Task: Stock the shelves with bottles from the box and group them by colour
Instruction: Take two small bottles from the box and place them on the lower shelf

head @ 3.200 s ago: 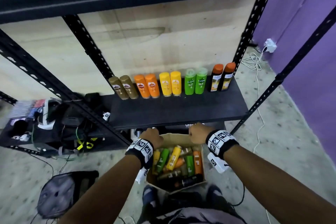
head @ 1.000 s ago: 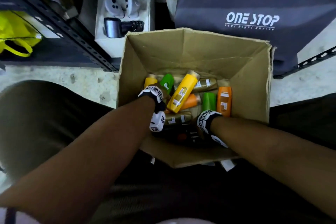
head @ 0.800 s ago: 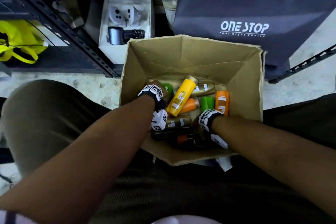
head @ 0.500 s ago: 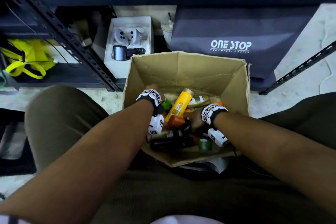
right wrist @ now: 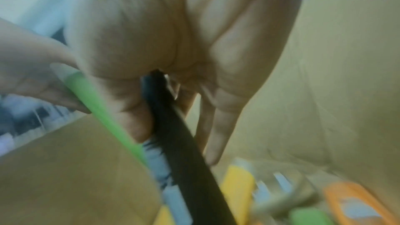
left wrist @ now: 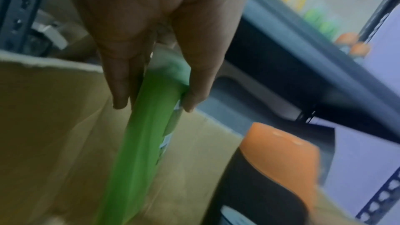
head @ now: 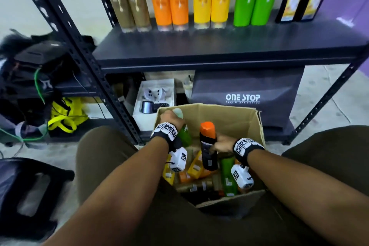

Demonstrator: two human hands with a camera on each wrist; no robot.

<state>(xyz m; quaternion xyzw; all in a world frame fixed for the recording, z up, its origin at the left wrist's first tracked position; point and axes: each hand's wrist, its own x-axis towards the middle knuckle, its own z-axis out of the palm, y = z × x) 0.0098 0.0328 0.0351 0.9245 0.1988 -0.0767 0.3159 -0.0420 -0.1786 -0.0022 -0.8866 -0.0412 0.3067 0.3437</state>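
My left hand (head: pixel 172 116) grips a green bottle (head: pixel 184 136) near its pale cap, above the left side of the cardboard box (head: pixel 229 114). The left wrist view shows its fingers (left wrist: pixel 118 90) and thumb wrapped round the green bottle (left wrist: pixel 140 143). My right hand (head: pixel 221 147) holds a black bottle with an orange cap (head: pixel 208 146) upright over the box's middle; in the right wrist view the black bottle (right wrist: pixel 179 139) runs down from the palm. Several yellow, orange, green and dark bottles (head: pixel 196 168) lie in the box. On the shelf (head: pixel 219 46) stand pairs of gold, orange, yellow, green and black bottles.
A dark bag marked ONE STOP (head: pixel 245 94) and a white box of gadgets (head: pixel 153 98) sit under the shelf behind the cardboard box. Black perforated uprights (head: pixel 95 78) frame the rack. Bags and a yellow strap (head: pixel 63 118) lie to the left; a black stool (head: pixel 30 191) sits at lower left.
Both hands have come up out of the pile, the left with a green bottle, the right with a black orange-capped one. The view has tilted up to show the shelf.
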